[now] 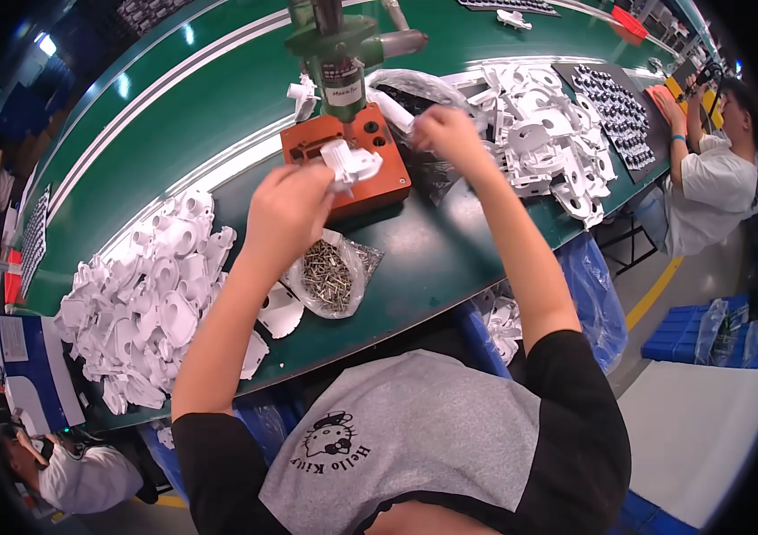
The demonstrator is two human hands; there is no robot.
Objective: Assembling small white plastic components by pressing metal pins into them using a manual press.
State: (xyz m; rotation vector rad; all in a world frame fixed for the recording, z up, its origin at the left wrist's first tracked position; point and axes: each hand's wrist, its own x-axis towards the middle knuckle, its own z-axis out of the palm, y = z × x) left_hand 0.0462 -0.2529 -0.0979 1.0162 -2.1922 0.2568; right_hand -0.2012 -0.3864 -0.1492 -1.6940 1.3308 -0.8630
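Note:
My left hand (288,209) grips a white plastic part (354,166) by its left end, over an orange fixture block (388,178). A green press (332,53) stands above that block, its ram pointing down at it. To the right of the block, my right hand (448,135) is raised with its fingers pinched together, close to a clear plastic bag of black pieces (428,87). Whatever those fingers hold, if anything, is too small or hidden to make out. Below my left hand sits an open plastic bag of small metal pins or screws (329,275).
White plastic parts are heaped at the left (151,294) and at the right (539,134). Beyond the right heap lies a dark tray of small black-and-white pieces (615,111). A co-worker (722,178) works at the far right. Blue-lined bins (593,294) stand below the table edge.

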